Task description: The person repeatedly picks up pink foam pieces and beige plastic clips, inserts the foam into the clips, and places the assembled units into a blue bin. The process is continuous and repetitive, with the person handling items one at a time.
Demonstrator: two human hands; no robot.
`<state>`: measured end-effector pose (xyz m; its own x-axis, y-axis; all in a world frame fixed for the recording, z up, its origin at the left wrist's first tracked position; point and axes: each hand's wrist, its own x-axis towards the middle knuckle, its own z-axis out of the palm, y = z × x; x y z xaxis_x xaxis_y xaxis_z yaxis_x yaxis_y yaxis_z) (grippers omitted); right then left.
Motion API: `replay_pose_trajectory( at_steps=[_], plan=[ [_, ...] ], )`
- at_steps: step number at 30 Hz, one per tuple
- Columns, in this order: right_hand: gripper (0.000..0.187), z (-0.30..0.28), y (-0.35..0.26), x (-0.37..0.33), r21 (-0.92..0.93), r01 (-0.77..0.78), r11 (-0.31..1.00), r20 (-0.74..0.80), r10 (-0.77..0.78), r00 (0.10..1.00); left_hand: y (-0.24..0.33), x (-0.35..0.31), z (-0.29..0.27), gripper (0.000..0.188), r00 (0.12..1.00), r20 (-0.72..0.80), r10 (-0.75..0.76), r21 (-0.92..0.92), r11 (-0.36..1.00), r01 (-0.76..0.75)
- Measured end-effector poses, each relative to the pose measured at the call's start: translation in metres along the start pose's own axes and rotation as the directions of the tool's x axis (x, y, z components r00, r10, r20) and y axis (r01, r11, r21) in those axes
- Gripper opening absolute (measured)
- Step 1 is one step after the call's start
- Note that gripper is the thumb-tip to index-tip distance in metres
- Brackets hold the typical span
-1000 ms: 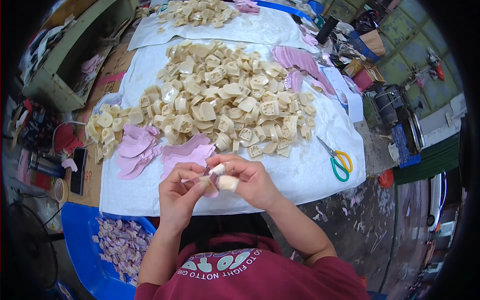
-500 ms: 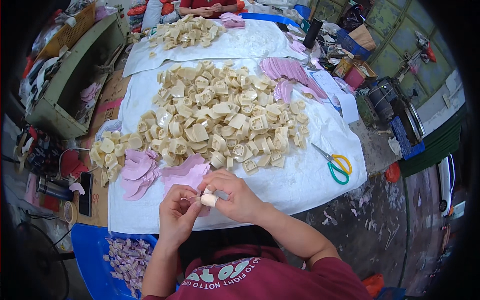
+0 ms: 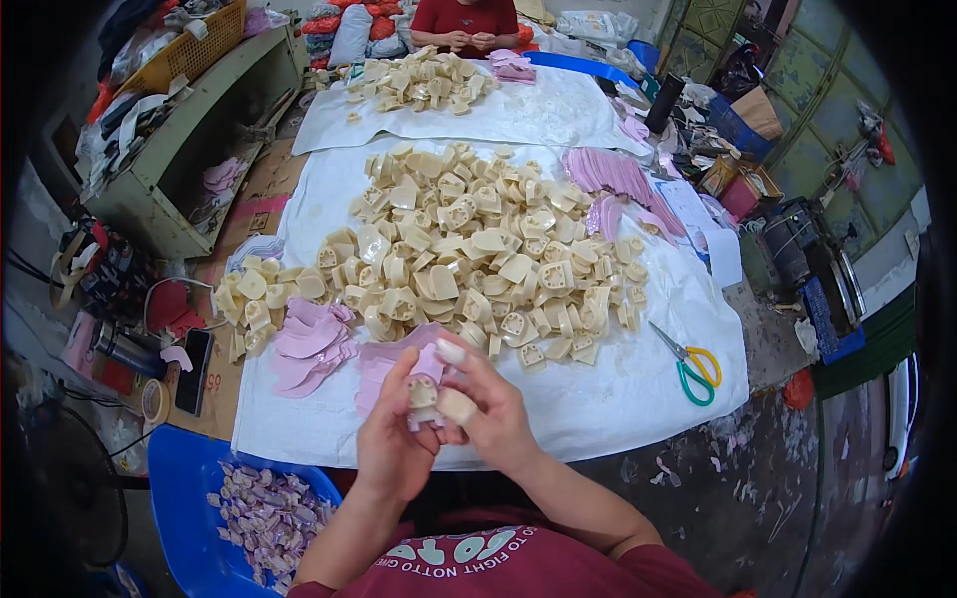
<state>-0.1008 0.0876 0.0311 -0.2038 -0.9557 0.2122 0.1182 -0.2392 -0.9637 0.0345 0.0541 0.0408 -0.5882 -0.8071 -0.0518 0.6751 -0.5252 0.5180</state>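
Note:
A small cream shoe heel [image 3: 423, 392], its hollowed side with holes facing up, is held between my two hands just above the table's near edge. Pale pink material shows along its lower edge. My left hand [image 3: 392, 439] grips it from the left, fingers curled round. From the right, my right hand [image 3: 496, 417] closes on it, with pale coverings on the thumb and one fingertip. Flat pink cut pieces [image 3: 379, 371] lie just beyond my hands, partly hidden by them. To their left is another pink stack [image 3: 307, 349]. A large heap of cream heels [image 3: 454, 249] spreads farther back.
Scissors [image 3: 688, 364] with green and yellow handles lie at right. Pink strips [image 3: 608, 174] fan out at far right. A blue basin [image 3: 179, 488] at lower left holds several pink-and-cream pieces. A phone [image 3: 194, 372] and tape roll [image 3: 156, 401] sit left. Another person [image 3: 465, 25] works across.
The view has shifted, so the table sits lower and to the right. My hands have turned and opened up somewhat, showing the heel's hollow side that my fingers mostly hid before.

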Motion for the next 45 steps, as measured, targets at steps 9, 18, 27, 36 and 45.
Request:
replay_pose_trajectory(
  at_steps=[9, 18, 27, 36, 45],
  plan=[
    [0.038, 0.016, -0.005, 0.010, 0.362, -0.245, 0.899, 0.229, 0.169, 0.959, -0.010, 0.001, 0.006, 0.056, 0.920, -0.155, 0.359, 0.554, 0.803, -0.220],
    [0.038, 0.016, 0.006, 0.016, 0.214, -0.311, 0.926, 0.315, 0.236, 0.919, 0.002, 0.004, 0.000, 0.056, 0.942, -0.148, 0.301, 0.535, 0.825, -0.180],
    [0.046, -0.002, 0.008, 0.016, -0.117, -0.100, 0.988, 0.330, 0.134, 0.934, 0.005, 0.005, -0.004, 0.062, 0.986, -0.159, 0.046, 0.356, 0.934, 0.014],
    [0.049, 0.005, -0.021, 0.008, 0.478, -0.282, 0.832, 0.336, 0.123, 0.934, 0.022, -0.014, 0.005, 0.089, 0.997, 0.064, 0.049, 0.245, 0.967, -0.063],
    [0.033, 0.006, -0.007, 0.006, 0.571, -0.369, 0.734, 0.331, 0.205, 0.921, 0.019, -0.015, 0.004, 0.099, 0.968, 0.227, 0.111, 0.319, 0.930, -0.182]
  ],
)
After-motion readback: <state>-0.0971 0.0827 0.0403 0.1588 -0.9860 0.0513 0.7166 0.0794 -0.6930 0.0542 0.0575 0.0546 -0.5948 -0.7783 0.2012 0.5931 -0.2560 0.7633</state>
